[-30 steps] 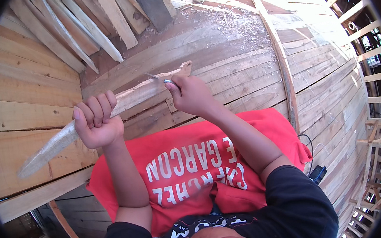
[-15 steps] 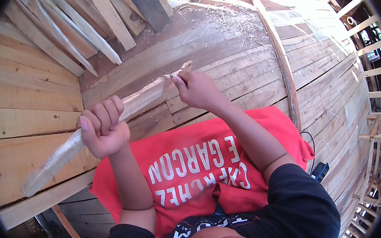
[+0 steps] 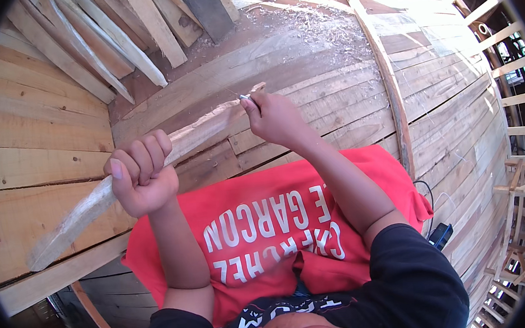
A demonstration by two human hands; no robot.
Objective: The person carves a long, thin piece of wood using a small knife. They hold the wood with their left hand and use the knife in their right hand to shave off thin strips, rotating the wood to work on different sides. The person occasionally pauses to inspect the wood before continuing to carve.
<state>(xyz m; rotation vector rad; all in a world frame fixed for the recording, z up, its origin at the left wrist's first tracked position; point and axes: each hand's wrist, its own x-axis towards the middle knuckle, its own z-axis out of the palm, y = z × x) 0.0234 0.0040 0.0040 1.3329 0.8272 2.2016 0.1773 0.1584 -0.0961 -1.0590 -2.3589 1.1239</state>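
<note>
Stick: long pale wooden stick, rough and tapered, slanting from lower left to upper right above the person's lap, held at two places.
Left hand: left hand closed in a full fist around the stick's middle, fingers curled over the top, knuckles up.
Right hand: right hand closed near the stick's upper end, fingers pinched on a small metal blade that touches the wood at the tip.
Cloth: red cloth with white printed lettering spread across the lap beneath both forearms; the lettering reads upside down from this view.
Surface: curved wall of wooden planks behind the hands, a thin bent strip running down it.
Shavings: pale wood shavings scattered on the boards above the right hand.
Offcuts: loose planks and slats leaning together at upper left.
Small object: dark blue block with a black cable just beside the cloth's right edge.
</note>
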